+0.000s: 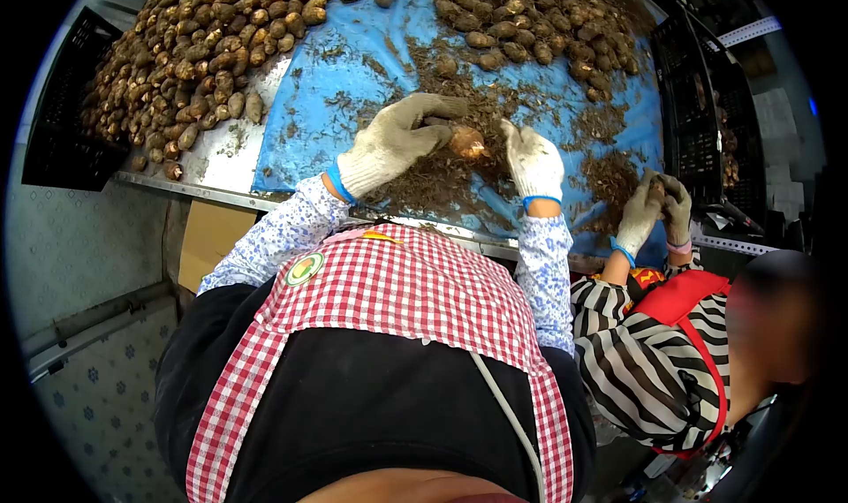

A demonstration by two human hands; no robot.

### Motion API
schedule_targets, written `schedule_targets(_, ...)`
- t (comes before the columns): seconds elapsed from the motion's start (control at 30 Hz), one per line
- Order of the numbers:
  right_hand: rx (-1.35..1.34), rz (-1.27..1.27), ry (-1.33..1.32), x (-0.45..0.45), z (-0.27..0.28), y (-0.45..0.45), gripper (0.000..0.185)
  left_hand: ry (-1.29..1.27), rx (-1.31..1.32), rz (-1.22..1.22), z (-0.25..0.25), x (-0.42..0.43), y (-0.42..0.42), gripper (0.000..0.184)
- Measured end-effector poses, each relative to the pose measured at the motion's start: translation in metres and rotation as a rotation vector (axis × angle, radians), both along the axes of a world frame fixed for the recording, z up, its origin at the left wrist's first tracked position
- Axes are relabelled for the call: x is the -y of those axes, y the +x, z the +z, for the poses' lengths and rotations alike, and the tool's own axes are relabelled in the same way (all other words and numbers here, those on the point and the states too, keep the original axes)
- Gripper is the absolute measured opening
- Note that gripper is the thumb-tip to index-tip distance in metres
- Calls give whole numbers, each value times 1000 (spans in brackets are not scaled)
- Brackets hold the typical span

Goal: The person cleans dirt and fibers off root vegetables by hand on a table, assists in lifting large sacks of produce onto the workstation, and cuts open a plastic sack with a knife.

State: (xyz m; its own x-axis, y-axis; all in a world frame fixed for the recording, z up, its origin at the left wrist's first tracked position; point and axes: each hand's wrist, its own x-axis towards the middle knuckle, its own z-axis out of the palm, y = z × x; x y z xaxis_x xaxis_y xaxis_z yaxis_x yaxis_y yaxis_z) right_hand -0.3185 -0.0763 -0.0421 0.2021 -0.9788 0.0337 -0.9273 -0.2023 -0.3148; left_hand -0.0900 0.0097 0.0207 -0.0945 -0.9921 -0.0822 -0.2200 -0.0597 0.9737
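Blue sheet (305,92), tuber (468,142), round badge (305,269)

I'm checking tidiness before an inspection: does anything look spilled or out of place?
Loose dark brown fibrous debris litters the wrinkled blue plastic sheet, including around the grey-white gloved left hand. It looks spilled, though it resembles scraps from the brown rounded tubers. Nothing else stands out.

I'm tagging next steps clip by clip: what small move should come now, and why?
Probably bring the right hand in to the root vegetable: the left hand grips it, free end toward the right hand, which is near but apart from it.
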Motion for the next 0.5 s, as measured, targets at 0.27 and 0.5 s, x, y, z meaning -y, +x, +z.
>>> schedule_targets(0.27, 532, 396, -248, -53, 35, 29, 20, 156, -393, 17, -31, 13, -6, 30)
schedule_targets(0.5, 750, -41, 14, -33, 19, 36, 12, 119, -670, 114, -41, 15, -14, 30)
